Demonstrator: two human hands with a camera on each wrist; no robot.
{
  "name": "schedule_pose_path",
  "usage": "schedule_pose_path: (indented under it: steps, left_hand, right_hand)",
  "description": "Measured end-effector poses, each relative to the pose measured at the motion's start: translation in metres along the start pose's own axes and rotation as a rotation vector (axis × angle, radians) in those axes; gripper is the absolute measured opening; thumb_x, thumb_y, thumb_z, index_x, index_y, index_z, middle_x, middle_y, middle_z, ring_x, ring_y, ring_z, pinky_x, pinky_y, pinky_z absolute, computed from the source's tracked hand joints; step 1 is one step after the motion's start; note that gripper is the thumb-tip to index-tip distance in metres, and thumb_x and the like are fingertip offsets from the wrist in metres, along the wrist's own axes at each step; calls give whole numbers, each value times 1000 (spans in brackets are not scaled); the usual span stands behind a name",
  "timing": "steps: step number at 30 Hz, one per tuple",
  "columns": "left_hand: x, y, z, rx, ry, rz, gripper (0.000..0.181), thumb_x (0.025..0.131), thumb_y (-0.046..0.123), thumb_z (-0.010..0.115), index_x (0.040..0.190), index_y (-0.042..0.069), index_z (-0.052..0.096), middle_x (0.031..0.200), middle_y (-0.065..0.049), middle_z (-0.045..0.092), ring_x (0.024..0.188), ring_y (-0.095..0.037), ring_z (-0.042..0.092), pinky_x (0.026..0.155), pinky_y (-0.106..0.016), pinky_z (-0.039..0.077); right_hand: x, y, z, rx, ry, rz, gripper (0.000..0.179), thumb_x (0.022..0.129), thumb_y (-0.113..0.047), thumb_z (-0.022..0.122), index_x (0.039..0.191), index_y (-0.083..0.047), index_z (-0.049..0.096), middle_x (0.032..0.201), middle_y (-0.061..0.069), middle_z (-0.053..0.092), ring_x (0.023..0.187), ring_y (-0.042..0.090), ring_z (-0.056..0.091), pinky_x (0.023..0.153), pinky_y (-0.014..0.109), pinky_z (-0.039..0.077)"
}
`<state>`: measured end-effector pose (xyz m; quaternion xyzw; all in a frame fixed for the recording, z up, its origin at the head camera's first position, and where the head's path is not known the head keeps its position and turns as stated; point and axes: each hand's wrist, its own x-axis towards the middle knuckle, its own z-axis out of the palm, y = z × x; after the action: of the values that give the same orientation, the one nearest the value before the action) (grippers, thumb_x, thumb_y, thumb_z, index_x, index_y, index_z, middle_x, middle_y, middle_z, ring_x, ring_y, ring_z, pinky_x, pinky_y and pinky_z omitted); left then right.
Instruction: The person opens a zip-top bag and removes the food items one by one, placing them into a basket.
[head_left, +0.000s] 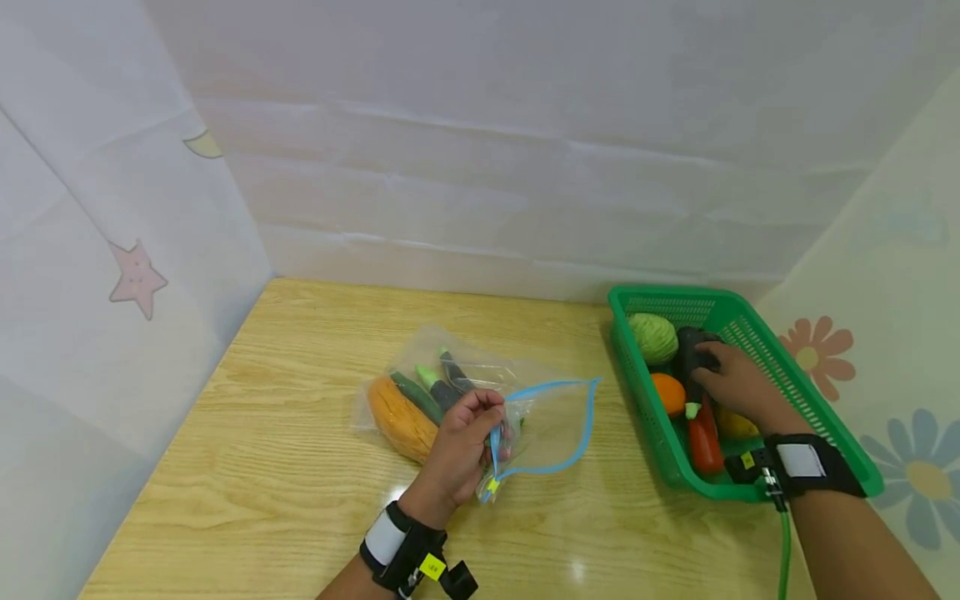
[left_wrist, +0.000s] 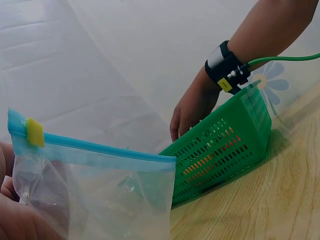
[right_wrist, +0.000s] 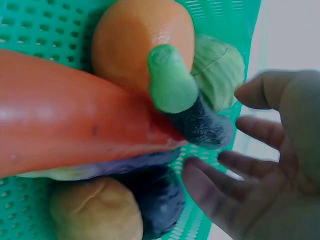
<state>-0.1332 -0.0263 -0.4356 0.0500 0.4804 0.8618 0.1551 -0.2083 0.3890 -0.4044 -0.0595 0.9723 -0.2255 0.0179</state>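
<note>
My left hand [head_left: 465,437] pinches the edge of a clear zip bag [head_left: 555,429] beside its blue-lined mouth, which gapes toward the right. A yellow slider [left_wrist: 35,132] sits at one end of the zip. Inside the bag lie a long orange-yellow vegetable [head_left: 401,421], a cucumber [head_left: 418,397] and small dark eggplants [head_left: 442,390]. Over the green basket [head_left: 652,450], my right hand [head_left: 738,383] reaches down to a dark eggplant [head_left: 687,362] with a pale green end. In the right wrist view its fingers are spread apart beside that eggplant [right_wrist: 202,125].
The basket also holds a green cabbage [head_left: 654,337], an orange [head_left: 667,393], a long red vegetable [head_left: 705,442] and a yellowish round one [head_left: 735,423]. It stands at the right of the wooden table [head_left: 300,350], by the wall sheet. A green cable [head_left: 784,550] trails from the right wrist.
</note>
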Motion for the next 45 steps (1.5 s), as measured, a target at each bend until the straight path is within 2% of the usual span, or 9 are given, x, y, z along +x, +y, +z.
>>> schedule_pose_path:
  steps: [2,5,9,16,19,25,31,39,45]
  left_hand:
    - [0,1,0,1,0,1,8,104,4,47,110,2,51,84,-6,54,69,-13,55,53,-19,50]
    - [0,2,-1,0,5,0,8,104,5,47,111,2,51,85,-6,54,71,-13,55,54,-20,51]
    - [-1,3,-3,-4,13,0,9,104,5,48,111,2,51,86,-6,54,73,-13,55,55,-20,51]
    - [-4,-1,-1,-6,0,-13,7,103,5,48,109,2,51,84,-7,54,69,-13,55,54,-19,50]
    - [-6,-3,0,0,-20,-32,6,103,6,50,108,3,51,85,-7,54,70,-13,55,55,-20,51]
    - [-7,-4,2,7,-60,-37,7,104,9,50,108,3,51,85,-6,54,69,-13,54,55,-19,50]
    - [-8,-5,4,2,-63,-50,7,103,8,52,106,2,51,86,-4,54,69,-11,55,52,-18,50]
    - [-11,-5,6,-23,-64,-44,3,102,6,52,105,5,52,83,-4,54,64,-10,55,51,-18,49]
    - [-11,-3,5,-17,-58,-41,3,103,6,50,105,5,52,80,-4,55,59,-11,55,49,-19,48]
  right_hand:
    - [-1,-6,-2,-12,91,-10,44,102,-15,50,134,14,46,107,36,61,80,42,61,59,39,48]
    - [-5,-18,-6,-28,247,-20,36,101,-16,50,125,9,57,100,32,65,57,30,55,47,34,40]
    - [-14,-50,-6,11,364,-85,27,103,-20,51,115,0,65,92,21,68,47,15,46,44,31,36]
    - [-49,-132,33,37,437,-448,12,91,0,64,94,-10,71,78,-1,65,55,4,50,49,23,44]
    - [-69,-163,63,35,378,-566,19,84,5,66,93,-10,71,89,-4,69,70,3,58,57,23,51]
    - [-77,-196,112,13,195,-588,21,86,4,65,100,-11,69,101,-3,67,88,9,61,70,29,55]
    - [-61,-202,133,-36,96,-580,13,92,1,63,100,-6,68,96,2,64,88,17,58,74,34,52]
    - [-43,-198,157,130,-93,-615,19,100,-10,60,119,-8,62,111,-1,64,105,12,59,89,35,52]
    - [-42,-194,164,68,-67,-657,24,97,-10,63,121,-7,62,114,2,64,106,13,59,90,37,52]
